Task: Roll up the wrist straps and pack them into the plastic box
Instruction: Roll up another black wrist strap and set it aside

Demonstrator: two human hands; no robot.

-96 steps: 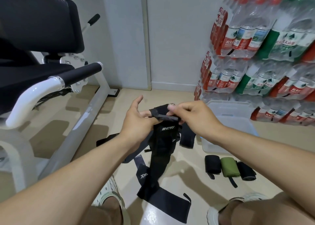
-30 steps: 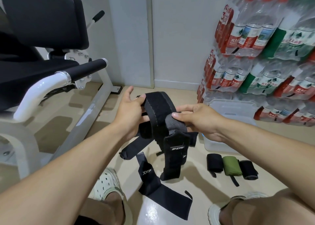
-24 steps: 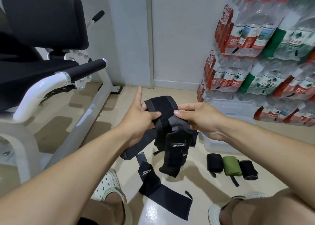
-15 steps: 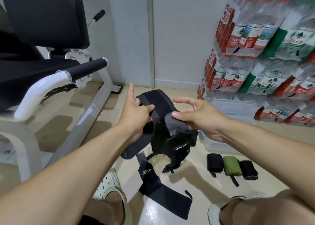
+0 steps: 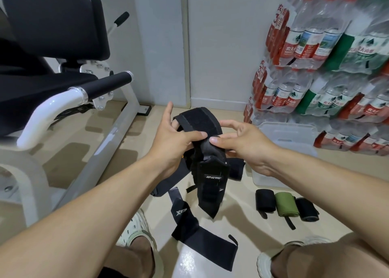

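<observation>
Head view: both hands, L [image 5: 174, 139] & R [image 5: 248, 145], pinch black strap [image 5: 208, 151]; plastic box [image 5: 288, 134] contents unclear.

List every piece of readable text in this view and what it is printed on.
"XTEP": black strap on the floor.
"农夫山泉": water bottle labels.
"3": red pack wrap; characters around it too blurred.
White logo on the held strap: too blurred to read.

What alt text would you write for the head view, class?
Both hands, left hand and right hand, grip a black wrist strap mid-roll above the floor; three rolled straps lie beside a plastic box.
</observation>
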